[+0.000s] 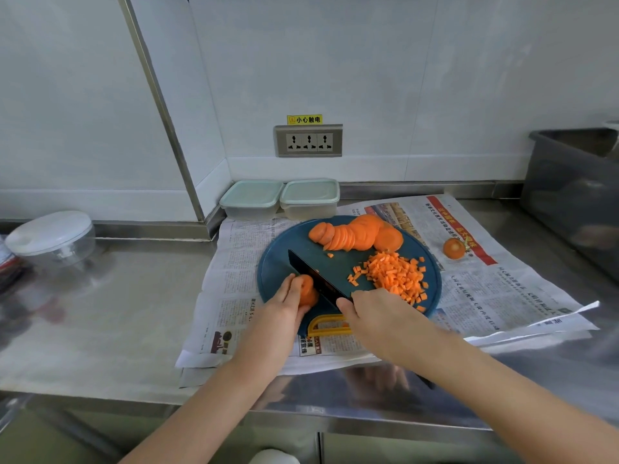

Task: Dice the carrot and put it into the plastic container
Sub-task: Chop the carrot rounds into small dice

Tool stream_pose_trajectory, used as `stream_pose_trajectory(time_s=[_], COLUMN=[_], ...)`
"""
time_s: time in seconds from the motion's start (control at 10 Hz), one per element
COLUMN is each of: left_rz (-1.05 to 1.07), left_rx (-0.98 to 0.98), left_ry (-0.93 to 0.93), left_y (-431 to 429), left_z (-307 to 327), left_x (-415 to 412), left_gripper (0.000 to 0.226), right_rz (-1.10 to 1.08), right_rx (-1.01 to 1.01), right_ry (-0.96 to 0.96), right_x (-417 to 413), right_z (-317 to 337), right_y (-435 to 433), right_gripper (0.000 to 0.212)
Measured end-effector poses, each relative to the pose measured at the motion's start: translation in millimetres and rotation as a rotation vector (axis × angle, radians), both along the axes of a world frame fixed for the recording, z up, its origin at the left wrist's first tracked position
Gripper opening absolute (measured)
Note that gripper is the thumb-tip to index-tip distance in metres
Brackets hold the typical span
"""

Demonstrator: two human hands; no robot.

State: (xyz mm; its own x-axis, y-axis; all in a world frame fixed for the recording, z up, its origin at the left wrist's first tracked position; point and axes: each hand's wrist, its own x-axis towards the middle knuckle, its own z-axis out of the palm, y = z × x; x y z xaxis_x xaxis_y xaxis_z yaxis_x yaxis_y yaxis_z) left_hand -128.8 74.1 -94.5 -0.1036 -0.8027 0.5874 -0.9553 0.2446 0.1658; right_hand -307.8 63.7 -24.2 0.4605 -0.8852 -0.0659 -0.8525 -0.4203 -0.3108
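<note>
A round dark-blue cutting board (278,262) with a yellow handle lies on newspaper. At its near left my left hand (288,298) holds a small stack of carrot slices (307,291) down with curled fingers. My right hand (375,313) grips the handle of a black knife (315,277), whose blade rests against the right side of that stack. A row of carrot slices (355,234) lies at the board's far side, and a pile of diced carrot (395,276) at its right. Two lidded plastic containers (251,199) (310,197) stand against the wall behind the board.
A carrot end (454,248) lies on the newspaper (502,289) right of the board. A large grey tub (576,192) stands at the far right. A clear round container with a white lid (50,237) sits at the left on the steel counter. Wall sockets (308,141) are behind.
</note>
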Motion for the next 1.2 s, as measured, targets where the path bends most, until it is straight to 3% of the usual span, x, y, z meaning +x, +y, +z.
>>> stream_pose_trajectory(time_s=[0.2, 0.5, 0.9, 1.2], left_rz=[-0.073, -0.145, -0.097, -0.055], left_rx=[0.000, -0.024, 0.042, 0.051], left_ry=[0.058, 0.121, 0.156, 0.151], left_y=[-2.2, 3.6, 3.1, 5.8], left_z=[0.4, 6.4, 3.0, 7.1], left_x=[5.8, 6.4, 7.1, 4.8], left_gripper=[0.049, 0.040, 0.031, 0.032], right_rz=[-0.003, -0.006, 0.060, 0.042], right_rx=[-0.084, 0.010, -0.101, -0.030], right_ry=[0.088, -0.012, 0.026, -0.028], right_x=[10.7, 1.5, 0.8, -0.3], right_z=[-0.7, 9.7, 21.2, 26.9], right_y=[18.8, 1.1, 3.1, 5.9], right_gripper=[0.039, 0.039, 0.039, 0.041])
